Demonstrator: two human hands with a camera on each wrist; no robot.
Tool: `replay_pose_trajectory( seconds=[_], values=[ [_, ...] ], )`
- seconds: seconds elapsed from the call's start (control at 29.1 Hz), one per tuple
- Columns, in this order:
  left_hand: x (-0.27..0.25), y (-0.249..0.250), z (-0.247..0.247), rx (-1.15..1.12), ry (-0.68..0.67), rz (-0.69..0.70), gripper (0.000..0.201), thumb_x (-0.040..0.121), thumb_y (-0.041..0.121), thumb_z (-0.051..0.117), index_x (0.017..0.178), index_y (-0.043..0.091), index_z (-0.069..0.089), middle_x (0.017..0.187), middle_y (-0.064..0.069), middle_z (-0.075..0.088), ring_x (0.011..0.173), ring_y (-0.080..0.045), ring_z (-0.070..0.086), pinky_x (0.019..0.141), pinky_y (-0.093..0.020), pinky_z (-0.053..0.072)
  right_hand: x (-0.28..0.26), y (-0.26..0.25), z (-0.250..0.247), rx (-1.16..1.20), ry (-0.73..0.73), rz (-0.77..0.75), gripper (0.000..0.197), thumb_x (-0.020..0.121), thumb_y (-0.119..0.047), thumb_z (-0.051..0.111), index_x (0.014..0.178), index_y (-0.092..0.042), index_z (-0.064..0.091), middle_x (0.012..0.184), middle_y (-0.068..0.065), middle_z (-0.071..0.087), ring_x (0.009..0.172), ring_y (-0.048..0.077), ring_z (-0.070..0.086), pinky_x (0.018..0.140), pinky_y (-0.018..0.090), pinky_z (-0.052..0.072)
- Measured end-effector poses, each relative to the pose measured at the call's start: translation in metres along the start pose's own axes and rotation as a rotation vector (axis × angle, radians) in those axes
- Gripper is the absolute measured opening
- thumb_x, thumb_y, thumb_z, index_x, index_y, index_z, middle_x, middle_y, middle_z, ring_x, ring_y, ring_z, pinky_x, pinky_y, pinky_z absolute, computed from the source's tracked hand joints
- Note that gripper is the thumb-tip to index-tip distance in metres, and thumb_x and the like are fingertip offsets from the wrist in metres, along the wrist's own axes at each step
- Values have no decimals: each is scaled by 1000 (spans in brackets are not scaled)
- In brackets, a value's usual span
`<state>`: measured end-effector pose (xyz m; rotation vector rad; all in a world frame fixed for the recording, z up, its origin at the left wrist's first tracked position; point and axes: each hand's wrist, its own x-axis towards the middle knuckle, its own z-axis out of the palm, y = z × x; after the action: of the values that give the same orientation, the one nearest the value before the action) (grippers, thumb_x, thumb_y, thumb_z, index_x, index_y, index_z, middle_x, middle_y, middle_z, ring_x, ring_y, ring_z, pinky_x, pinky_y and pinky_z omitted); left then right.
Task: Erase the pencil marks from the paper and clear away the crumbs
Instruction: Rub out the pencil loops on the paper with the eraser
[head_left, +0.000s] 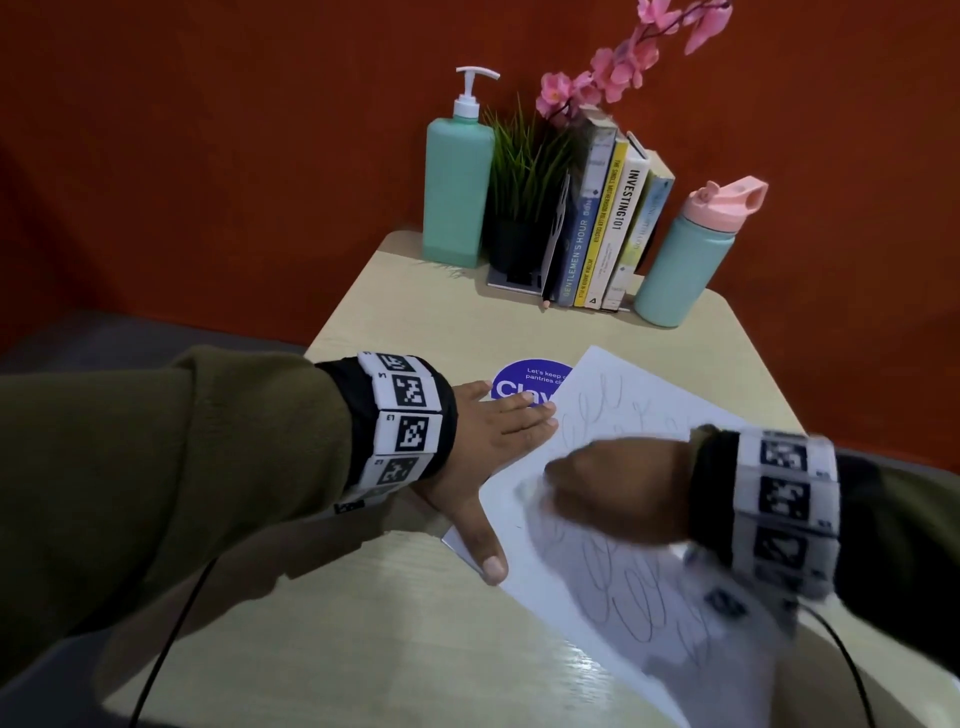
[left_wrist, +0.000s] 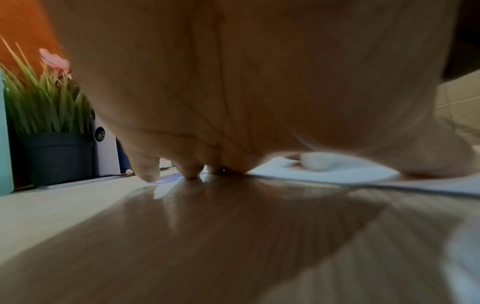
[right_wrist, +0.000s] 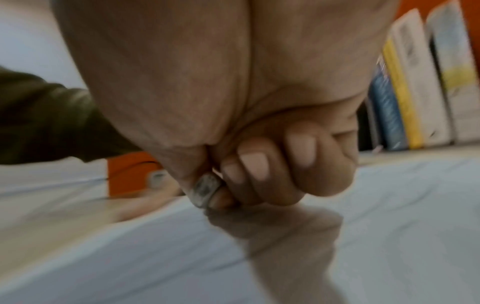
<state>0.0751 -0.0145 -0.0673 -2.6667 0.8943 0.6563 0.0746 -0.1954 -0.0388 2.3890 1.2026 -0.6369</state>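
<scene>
Only the right wrist view shows the eraser (right_wrist: 205, 190), grey and smudged, pinched in the curled right hand (right_wrist: 259, 164) against the paper (head_left: 613, 395) on the bench (head_left: 363, 623). Head view: left hand (head_left: 483, 441), fingers straight and spread, presses the paper's edge flat.

You see a pale wood-grain counter (head_left: 395, 613) with a glossy finish that mirrors light, under a sheet of smooth, matt white paper (head_left: 618, 395) marked with grey pencil loops. Your sleeves (head_left: 171, 467) look like soft, matt olive cloth. The mint pump bottle (head_left: 457, 192) looks like smooth matt plastic.
</scene>
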Motion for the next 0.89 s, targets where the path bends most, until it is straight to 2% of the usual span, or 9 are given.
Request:
replay_pose_trajectory(
  seconds=[0.07, 0.24, 0.34, 0.38, 0.51, 0.58, 0.69, 0.82, 0.89],
  values=[
    [0, 1, 0, -13, 0, -2, 143, 56, 95, 51, 152, 20, -23, 159, 5, -30, 146, -12, -26, 119, -47, -11, 4, 17, -4, -46, 79, 140, 34, 101, -34, 29, 107, -12, 54, 110, 8, 64, 97, 26, 60, 88, 38, 49],
    [-2, 1, -1, -17, -6, 1, 143, 56, 94, 52, 152, 19, -24, 158, 4, -31, 146, -13, -26, 119, -47, -11, -12, -31, 9, -33, 55, -123, 33, 101, -36, 31, 117, -17, 53, 117, 7, 61, 105, 29, 60, 91, 40, 48],
    [-1, 0, 1, -17, -1, 1, 143, 55, 95, 50, 151, 21, -25, 158, 5, -31, 146, -13, -26, 119, -48, -11, -1, 18, 0, -139, 99, 139, 33, 101, -35, 30, 114, -16, 54, 116, 6, 62, 102, 26, 61, 88, 40, 51],
    [-1, 0, 1, -17, 1, 2, 143, 55, 96, 50, 151, 21, -25, 158, 5, -31, 146, -13, -26, 119, -48, -11, -2, 21, 5, -149, 148, 140, 32, 101, -36, 31, 113, -16, 53, 115, 6, 62, 101, 27, 61, 87, 40, 51],
    [-1, 0, 0, -31, -2, 2, 143, 55, 96, 50, 151, 21, -24, 158, 6, -31, 145, -13, -27, 119, -49, -9, -24, -27, 21, 62, 79, -92, 37, 99, -47, 28, 111, -21, 51, 117, 3, 61, 104, 28, 60, 89, 37, 47],
    [-1, 0, 1, -25, 1, 5, 142, 57, 94, 51, 152, 20, -24, 158, 6, -30, 146, -13, -26, 119, -49, -9, -17, -2, 15, -76, 63, -22, 38, 101, -44, 27, 116, -20, 51, 120, 2, 60, 107, 26, 59, 91, 39, 48],
    [0, 1, 0, -16, 2, 1, 142, 56, 95, 51, 152, 20, -24, 159, 6, -30, 146, -12, -25, 119, -50, -9, -14, 20, 20, -95, 189, 151, 36, 99, -43, 27, 109, -20, 51, 114, 2, 62, 99, 27, 62, 87, 41, 51],
    [0, 0, 1, -33, -10, -5, 144, 54, 96, 50, 151, 22, -25, 158, 7, -32, 145, -11, -28, 119, -50, -10, -29, -22, 29, 69, 115, -83, 38, 97, -49, 27, 110, -23, 51, 113, -1, 62, 99, 28, 62, 88, 39, 49],
    [0, -1, 2, -28, -9, 1, 144, 53, 97, 49, 151, 22, -26, 158, 7, -32, 144, -11, -28, 119, -50, -10, -22, 6, 18, 8, 98, 82, 36, 99, -47, 28, 114, -24, 51, 118, -1, 62, 104, 25, 61, 91, 35, 47]
  ],
)
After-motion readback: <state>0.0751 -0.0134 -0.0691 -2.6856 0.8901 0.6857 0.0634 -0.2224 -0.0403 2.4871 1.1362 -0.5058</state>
